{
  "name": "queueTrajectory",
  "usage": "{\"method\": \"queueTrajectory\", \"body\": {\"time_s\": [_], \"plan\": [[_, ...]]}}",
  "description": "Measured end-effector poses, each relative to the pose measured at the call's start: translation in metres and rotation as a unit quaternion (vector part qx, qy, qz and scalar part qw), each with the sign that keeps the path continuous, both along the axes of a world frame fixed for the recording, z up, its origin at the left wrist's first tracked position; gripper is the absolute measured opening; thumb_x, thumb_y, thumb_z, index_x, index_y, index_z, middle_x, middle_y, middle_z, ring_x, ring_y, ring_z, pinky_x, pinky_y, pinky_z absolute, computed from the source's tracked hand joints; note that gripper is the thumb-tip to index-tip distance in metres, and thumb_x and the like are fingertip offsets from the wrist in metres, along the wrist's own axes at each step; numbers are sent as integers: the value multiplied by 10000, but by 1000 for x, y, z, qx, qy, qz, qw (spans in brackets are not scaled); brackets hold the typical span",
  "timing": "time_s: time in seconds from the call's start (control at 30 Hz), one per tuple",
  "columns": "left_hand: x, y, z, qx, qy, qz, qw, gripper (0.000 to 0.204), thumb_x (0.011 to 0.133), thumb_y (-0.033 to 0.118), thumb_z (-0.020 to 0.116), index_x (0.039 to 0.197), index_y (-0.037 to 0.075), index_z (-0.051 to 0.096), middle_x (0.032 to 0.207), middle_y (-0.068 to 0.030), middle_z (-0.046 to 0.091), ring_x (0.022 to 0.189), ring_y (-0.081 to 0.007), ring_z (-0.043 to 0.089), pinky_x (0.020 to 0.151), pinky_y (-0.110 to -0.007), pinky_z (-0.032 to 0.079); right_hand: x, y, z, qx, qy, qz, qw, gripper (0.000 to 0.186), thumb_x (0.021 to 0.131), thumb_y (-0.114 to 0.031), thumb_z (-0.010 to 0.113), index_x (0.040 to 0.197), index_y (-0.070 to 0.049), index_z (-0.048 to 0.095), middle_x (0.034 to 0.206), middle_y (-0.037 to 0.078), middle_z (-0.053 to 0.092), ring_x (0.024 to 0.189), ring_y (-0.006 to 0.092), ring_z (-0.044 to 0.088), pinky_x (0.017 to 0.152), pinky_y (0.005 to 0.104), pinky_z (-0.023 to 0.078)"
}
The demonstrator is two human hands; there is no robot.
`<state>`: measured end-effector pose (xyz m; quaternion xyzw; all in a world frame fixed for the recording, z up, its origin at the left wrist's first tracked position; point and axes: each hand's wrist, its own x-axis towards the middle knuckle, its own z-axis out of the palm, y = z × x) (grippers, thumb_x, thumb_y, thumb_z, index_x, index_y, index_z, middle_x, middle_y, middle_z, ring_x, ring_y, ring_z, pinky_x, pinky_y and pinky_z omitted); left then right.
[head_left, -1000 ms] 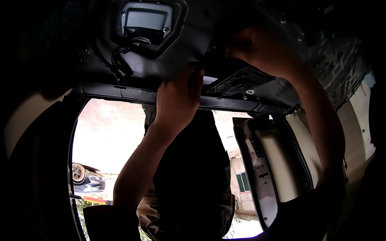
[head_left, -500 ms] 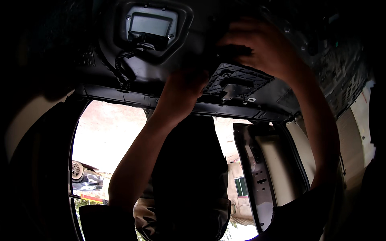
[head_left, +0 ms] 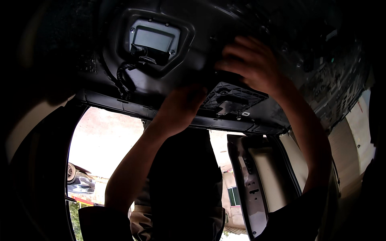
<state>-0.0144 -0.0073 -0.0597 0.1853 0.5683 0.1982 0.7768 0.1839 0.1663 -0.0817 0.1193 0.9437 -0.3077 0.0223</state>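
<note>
While both bare hands are reaching up into the dark, the black ribbed plate (head_left: 241,95) is lying just below the right hand (head_left: 255,66) in the view and just beside the left hand (head_left: 183,106), against the dark panel (head_left: 177,82) and near the trim strip (head_left: 148,112). The left hand's fingers are curling inward near the plate's left corner, but shadow is hiding their tips, so I cannot tell whether they are gripping its edge or something small. The right hand's fingers are bending loosely and blurring a little; whether they are pinching anything I cannot tell either.

Judging by its crossed ribs, the plate is looking like moulded plastic: probably light for its breadth, stiff across the lattice, not soft anywhere. The ribs are likely giving good purchase, while any smooth face would be more slippery. Thin rib edges and small corners are seeming the likeliest parts to crack under twisting, so opposite outer edges are offering the safest hold, with the load spreading evenly between both hands. The smooth dark bracket (head_left: 230,107) at its lower side is looking like a poorer grip. A pale oval ring (head_left: 245,114) is showing just beside it.
</note>
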Motion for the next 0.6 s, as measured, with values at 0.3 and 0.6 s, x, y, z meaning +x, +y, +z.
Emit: {"method": "queueTrajectory", "body": {"time_s": [0.3,0.6], "plan": [[5,-4,0,61,55,1,997,226,1058,199,538,976,24,655,690,-92,572,621,-169,563,613,-338,450,0,3,10,17,-44,-9,999,259,832,-204,797,1089,-204,761,1176,-5,658,1161,211,627,952,392,559],[-1,14,14,93,160,-103,977,384,1069,341,601,853,23,609,628,-25,503,593,-103,441,570,-311,371,45,-40,79,-101,-16,-602,792,189,927,-173,749,1083,-68,732,1003,60,744,858,216,725,713,339,578]]}}
